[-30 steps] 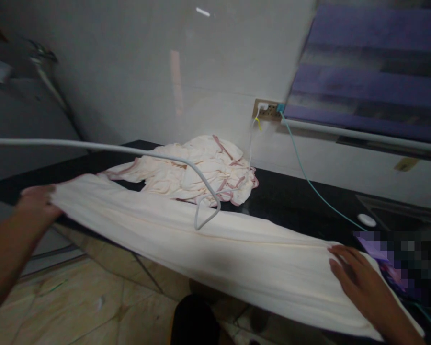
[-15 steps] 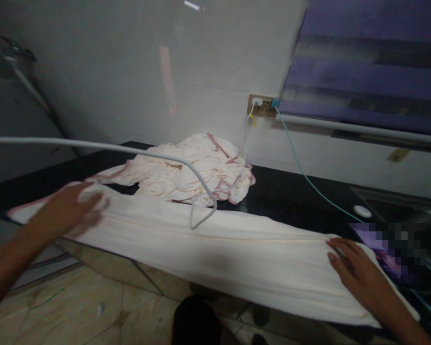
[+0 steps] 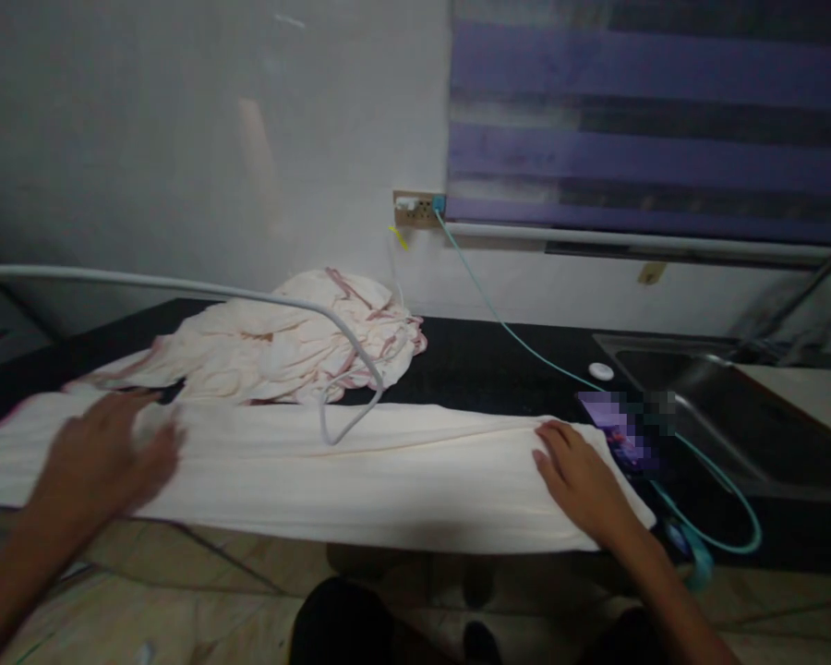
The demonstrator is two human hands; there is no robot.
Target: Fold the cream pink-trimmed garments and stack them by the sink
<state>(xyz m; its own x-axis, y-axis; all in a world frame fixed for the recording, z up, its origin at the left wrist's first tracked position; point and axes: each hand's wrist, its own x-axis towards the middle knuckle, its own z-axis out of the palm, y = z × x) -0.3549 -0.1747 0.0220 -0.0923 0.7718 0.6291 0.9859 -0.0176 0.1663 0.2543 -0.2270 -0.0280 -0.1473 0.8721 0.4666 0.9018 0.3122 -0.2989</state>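
Note:
A long cream cloth (image 3: pixel 360 466) lies folded lengthwise along the front edge of a black counter (image 3: pixel 499 365), its lower edge hanging over. My left hand (image 3: pixel 103 457) lies flat on the cloth near its left end, fingers spread. My right hand (image 3: pixel 582 480) presses flat on the cloth's right end. Neither hand grips anything. Behind the cloth sits a crumpled pile of cream garments with pink trim (image 3: pixel 283 337).
A grey cable (image 3: pixel 180 286) arcs across from the left and loops down onto the cloth. A teal cable (image 3: pixel 505 328) runs from a wall socket (image 3: pixel 415 208) to a phone (image 3: pixel 620 429) beside my right hand. A steel sink (image 3: pixel 727 406) lies at the right. Tiled floor below.
My left hand slid rightward from the cloth's left end onto its surface. My view swung right, bringing the sink into sight. My right hand stays pressed on the right end.

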